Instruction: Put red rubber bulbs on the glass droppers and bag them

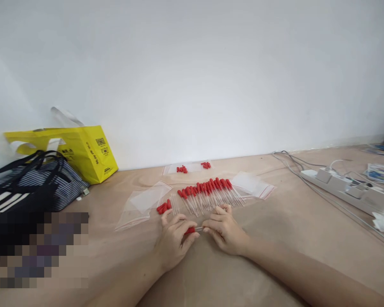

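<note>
My left hand [176,241] pinches a red rubber bulb [190,230]. A thin clear dropper tube [199,229] spans the small gap between my hands, its other end in the closed fingers of my right hand [225,232]. Whether the tube sits inside the bulb is hidden by my left fingers. Just beyond my hands lies a slanted row of droppers [208,194], red bulbs pointing away and clear tubes towards me. Left of that row are several loose red bulbs [164,207] beside a few bare tubes [175,204].
Clear zip bags [136,217] lie left of the droppers, and another zip bag [252,184] lies right. Near the wall is a bag with more red bulbs [181,169]. A yellow bag [99,157] and a striped bag [67,183] stand left; a power strip [342,187] with cables lies right.
</note>
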